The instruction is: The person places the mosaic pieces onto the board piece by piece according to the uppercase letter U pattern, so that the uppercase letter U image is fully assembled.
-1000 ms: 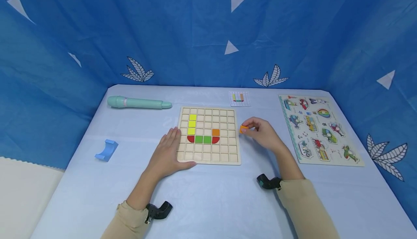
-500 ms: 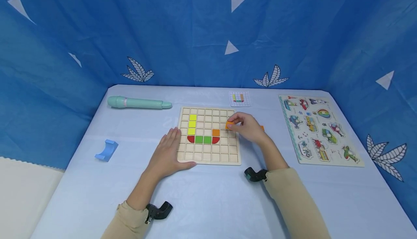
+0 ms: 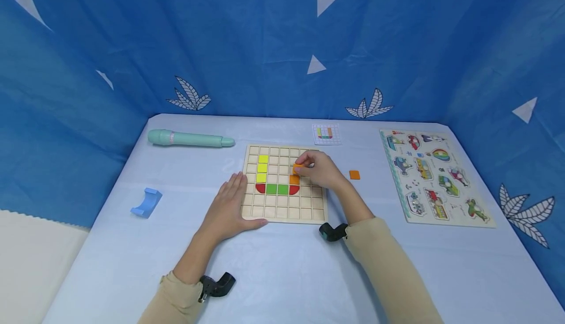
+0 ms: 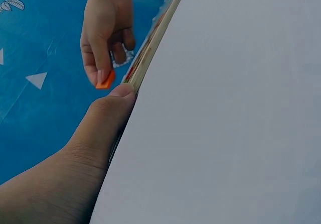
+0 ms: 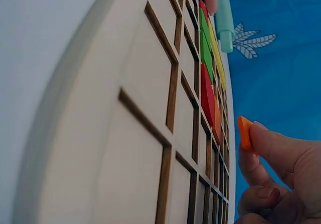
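Note:
My right hand pinches an orange square tile between thumb and fingers, over the wooden grid board. In the head view this tile overlaps the cell just behind a seated orange tile. My left hand rests flat along the board's left edge, fingers straight and thumb at the front rim. On the board, several yellow tiles form a column. Two green tiles lie between a left red rounded tile and a right one. Another orange tile lies on the table to the right.
Behind the board lies a small pattern card. A picture puzzle board lies at the right. Back left is a mint green microphone-shaped stick, and a blue curved block sits at the left. Blue cloth hangs behind the table.
My right hand has moved left from beside the board to above it, carrying the orange tile. A loose orange tile on the table has come into view. My left hand stays put.

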The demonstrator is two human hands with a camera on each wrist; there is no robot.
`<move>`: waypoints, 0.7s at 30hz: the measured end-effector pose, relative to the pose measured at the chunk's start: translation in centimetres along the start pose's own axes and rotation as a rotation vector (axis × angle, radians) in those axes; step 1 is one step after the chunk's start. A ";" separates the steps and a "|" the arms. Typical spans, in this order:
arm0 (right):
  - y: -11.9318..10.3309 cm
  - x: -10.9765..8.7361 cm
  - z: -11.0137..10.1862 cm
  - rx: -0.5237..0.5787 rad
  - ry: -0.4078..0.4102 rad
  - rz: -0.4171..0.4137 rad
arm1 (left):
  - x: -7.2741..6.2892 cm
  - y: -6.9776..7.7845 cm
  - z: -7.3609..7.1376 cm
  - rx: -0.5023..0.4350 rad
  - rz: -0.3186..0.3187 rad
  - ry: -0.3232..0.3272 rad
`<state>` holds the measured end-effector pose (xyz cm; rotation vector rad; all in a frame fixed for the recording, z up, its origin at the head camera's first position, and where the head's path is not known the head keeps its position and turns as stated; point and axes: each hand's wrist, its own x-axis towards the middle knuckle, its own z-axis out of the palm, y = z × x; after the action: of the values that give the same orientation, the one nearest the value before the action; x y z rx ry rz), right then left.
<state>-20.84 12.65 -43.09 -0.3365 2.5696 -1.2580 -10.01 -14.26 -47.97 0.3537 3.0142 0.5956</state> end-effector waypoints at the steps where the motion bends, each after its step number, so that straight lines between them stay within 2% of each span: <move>1: -0.1 0.1 0.1 -0.004 0.001 0.002 | 0.0 0.0 0.0 0.001 0.001 -0.001; 21: -0.3 0.9 1.0 -0.049 0.006 0.005 | 0.0 -0.1 0.2 -0.003 0.007 0.017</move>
<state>-21.33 11.41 -43.57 -0.3367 2.6087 -1.1973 -10.04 -14.26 -48.18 0.3611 3.0285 0.6072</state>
